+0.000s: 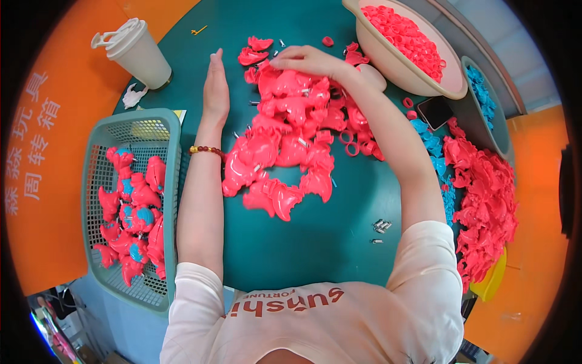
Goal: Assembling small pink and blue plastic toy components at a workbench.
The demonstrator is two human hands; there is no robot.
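Observation:
Glossy red plastic toy parts point(295, 109), curved and pointed, lie heaped in the middle of the green table. Small metal pins stick out among them. On the heap's left my left hand point(216, 91) stands on edge, palm toward the parts, fingers straight and holding nothing. A beaded bracelet point(205, 150) circles that wrist. Across the far end of the heap reaches my right hand point(309, 61), fingers stretched out and touching the red parts, with no object seen in its grasp. Its palm side is hidden.
At left, a green basket point(173, 136) holds red and blue toy pieces, with a white cup point(140, 57) beyond. A cream basin point(370, 36) of red rings, a phone point(435, 113), blue parts point(429, 139) and a big red pile point(482, 206) are at right. Metal cylinders point(381, 225) lie near my right elbow.

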